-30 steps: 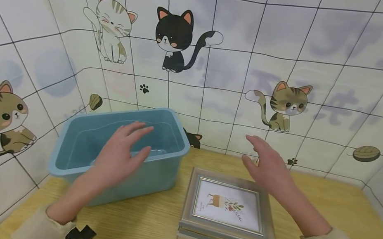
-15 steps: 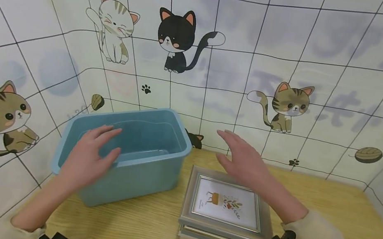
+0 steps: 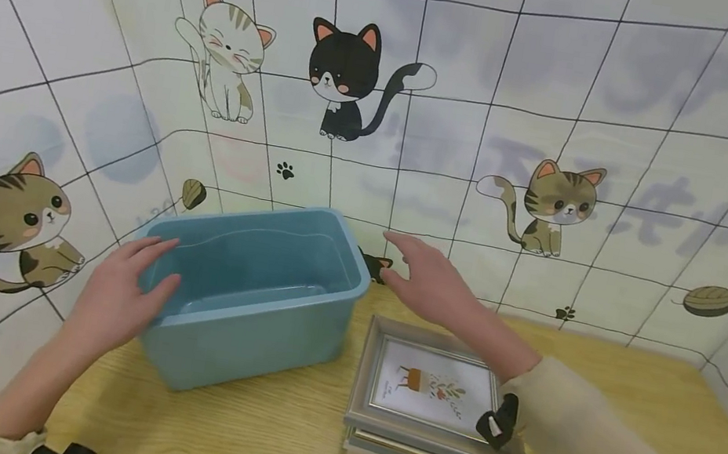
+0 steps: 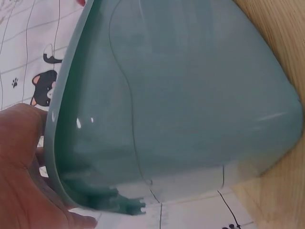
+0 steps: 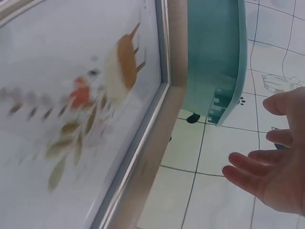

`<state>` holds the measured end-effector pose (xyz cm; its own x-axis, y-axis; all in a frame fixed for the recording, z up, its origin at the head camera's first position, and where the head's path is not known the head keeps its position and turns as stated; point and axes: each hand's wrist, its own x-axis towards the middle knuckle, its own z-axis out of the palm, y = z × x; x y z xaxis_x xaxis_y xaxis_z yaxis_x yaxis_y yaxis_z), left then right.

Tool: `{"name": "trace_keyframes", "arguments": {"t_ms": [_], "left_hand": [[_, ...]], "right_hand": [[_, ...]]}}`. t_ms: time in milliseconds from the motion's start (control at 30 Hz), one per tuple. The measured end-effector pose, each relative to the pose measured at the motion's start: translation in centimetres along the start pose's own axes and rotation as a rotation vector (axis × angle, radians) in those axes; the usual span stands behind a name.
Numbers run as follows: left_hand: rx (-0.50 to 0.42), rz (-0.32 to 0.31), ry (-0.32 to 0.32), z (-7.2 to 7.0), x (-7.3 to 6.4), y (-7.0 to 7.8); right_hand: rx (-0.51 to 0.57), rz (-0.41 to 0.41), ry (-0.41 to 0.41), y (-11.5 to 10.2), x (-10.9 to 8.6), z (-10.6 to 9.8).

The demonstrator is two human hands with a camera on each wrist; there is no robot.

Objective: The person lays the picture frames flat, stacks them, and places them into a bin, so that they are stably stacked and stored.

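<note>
A light blue plastic bin (image 3: 253, 340) stands on the table at centre left in the head view, its inside partly visible. My left hand (image 3: 118, 291) is at the bin's left end, fingers spread and relaxed. In the left wrist view that hand (image 4: 21, 162) lies beside the bin's rim (image 4: 51, 138); whether it touches is unclear. My right hand (image 3: 430, 281) hovers near the bin's right end with nothing in it, fingers and thumb apart. Below the right forearm lies a stack of picture frames (image 3: 370, 411), the top one silver with a plant-and-animal drawing.
The wooden table (image 3: 618, 426) extends right of the frames. Behind and to the left rise walls covered with a white gridded cat-print sheet (image 3: 448, 145). Dark camera mounts (image 3: 497, 421) sit on both wrists.
My left hand has moved left and slightly down, from over the bin to its left end. My right hand has moved left, from above the frames toward the bin's right end.
</note>
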<state>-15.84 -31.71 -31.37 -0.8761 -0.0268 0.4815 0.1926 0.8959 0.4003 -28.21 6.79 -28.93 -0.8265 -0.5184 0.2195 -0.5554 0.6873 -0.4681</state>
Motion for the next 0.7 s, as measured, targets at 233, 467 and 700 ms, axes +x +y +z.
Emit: {"name": "trace_keyframes", "arguments": {"t_ms": [233, 467, 700], "left_hand": [[0.027, -0.080, -0.068, 0.0, -0.6, -1.5], [0.026, -0.181, -0.109, -0.2, -0.6, -2.7], [-0.010, -0.276, -0.157, 0.0, -0.4, -2.9]], "right_hand": [[0.175, 0.063, -0.196, -0.2, 2.6, 1.8], [0.225, 0.043, -0.281, 0.2, 3.4, 2.4], [0.352, 0.040, -0.306, 0.4, 4.1, 3.1]]}}
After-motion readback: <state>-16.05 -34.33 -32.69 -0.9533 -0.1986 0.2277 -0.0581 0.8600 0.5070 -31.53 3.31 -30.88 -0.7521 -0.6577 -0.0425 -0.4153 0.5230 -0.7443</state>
